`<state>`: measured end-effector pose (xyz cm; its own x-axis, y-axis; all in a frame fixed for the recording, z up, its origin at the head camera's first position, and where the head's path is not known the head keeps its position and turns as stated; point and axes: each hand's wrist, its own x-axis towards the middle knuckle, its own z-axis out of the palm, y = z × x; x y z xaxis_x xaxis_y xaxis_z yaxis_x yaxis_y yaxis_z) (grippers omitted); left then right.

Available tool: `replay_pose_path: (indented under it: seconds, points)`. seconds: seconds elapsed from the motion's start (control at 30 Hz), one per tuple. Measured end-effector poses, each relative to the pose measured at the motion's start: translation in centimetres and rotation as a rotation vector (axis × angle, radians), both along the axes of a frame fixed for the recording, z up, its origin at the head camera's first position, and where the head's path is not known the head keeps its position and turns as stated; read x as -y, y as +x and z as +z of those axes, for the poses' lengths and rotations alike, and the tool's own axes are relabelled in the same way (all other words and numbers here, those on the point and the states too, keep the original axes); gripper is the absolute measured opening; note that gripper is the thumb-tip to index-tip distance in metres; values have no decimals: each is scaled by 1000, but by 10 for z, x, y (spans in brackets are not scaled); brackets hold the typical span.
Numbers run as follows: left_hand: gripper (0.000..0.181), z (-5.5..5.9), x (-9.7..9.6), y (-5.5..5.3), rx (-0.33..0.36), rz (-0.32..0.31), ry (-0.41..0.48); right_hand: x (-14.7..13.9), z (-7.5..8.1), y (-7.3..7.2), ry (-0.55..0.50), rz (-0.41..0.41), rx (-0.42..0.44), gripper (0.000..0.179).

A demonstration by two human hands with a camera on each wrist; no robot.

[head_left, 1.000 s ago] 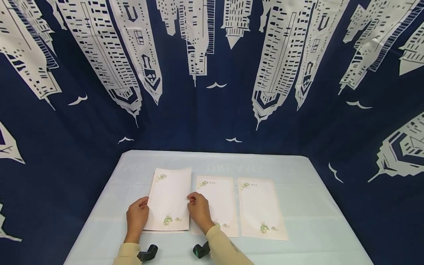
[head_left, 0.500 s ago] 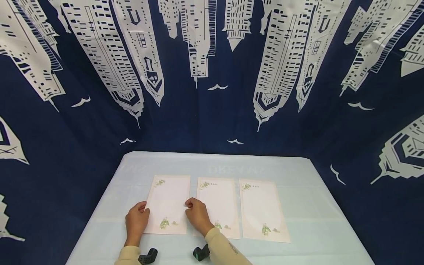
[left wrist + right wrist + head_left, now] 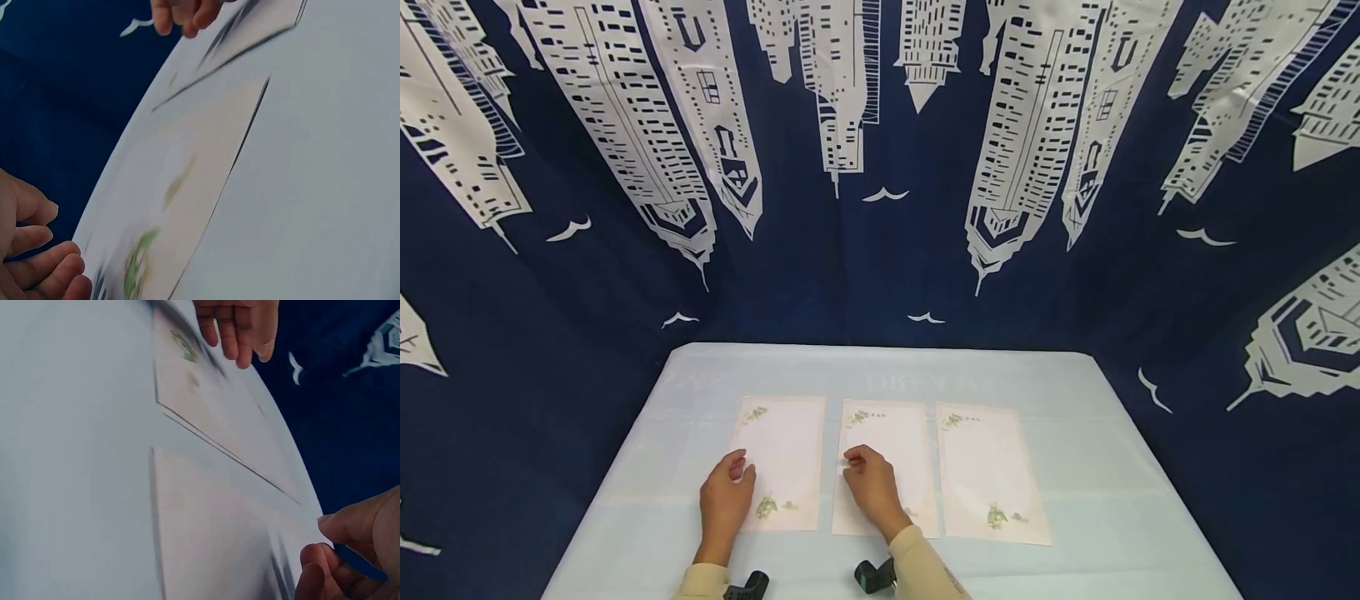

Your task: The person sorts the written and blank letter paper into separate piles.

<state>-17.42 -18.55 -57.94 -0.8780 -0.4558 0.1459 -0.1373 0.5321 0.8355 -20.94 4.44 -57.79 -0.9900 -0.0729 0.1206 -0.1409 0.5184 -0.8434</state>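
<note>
Three pale pink letter papers with green plant prints lie in a row: a left sheet (image 3: 790, 458), a middle sheet (image 3: 902, 429) and a right sheet (image 3: 988, 467). My left hand (image 3: 727, 504) hovers at the left sheet's left edge, its fingers loosely bent with nothing between them. Over the left part of the middle sheet is my right hand (image 3: 872, 492), fingers also loosely bent and holding nothing; it hides part of that sheet's lower print. In the right wrist view, a gap shows between the right hand's thumb and fingers (image 3: 315, 569).
The sheets lie on a white-covered table (image 3: 1112, 500). Behind it and at both sides hangs a dark blue cloth (image 3: 820, 275) with white building and bird prints. A black device (image 3: 876, 575) sits at the right wrist, another black device (image 3: 748, 586) at the left.
The raised left sheet has come down flat onto the table, aligned with the other two. Both hands have let go of it, and the right hand has moved right, over the middle sheet.
</note>
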Motion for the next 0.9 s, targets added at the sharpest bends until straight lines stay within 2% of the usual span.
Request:
replay_pose_path:
  seconds: [0.23, 0.33, 0.47, 0.7, 0.9]
  points:
    - [40, -1, -36, 1, 39, -117, 25, -32, 3, 4, 9, -55, 21, 20]
    - [46, 2, -55, 0, 68, -208, 15, -54, 4, 10, 61, -113, 38, 24]
    - [54, 4, -78, -2, 90, -301, 4, -77, 6, 21, 132, -181, 71, 30]
    - [63, 3, -106, -6, 112, -393, -30, -91, 2, 28, 213, -238, 77, 44]
    - [65, 3, -121, -8, 103, -398, -32, -96, 1, 30, 239, -271, 78, 43]
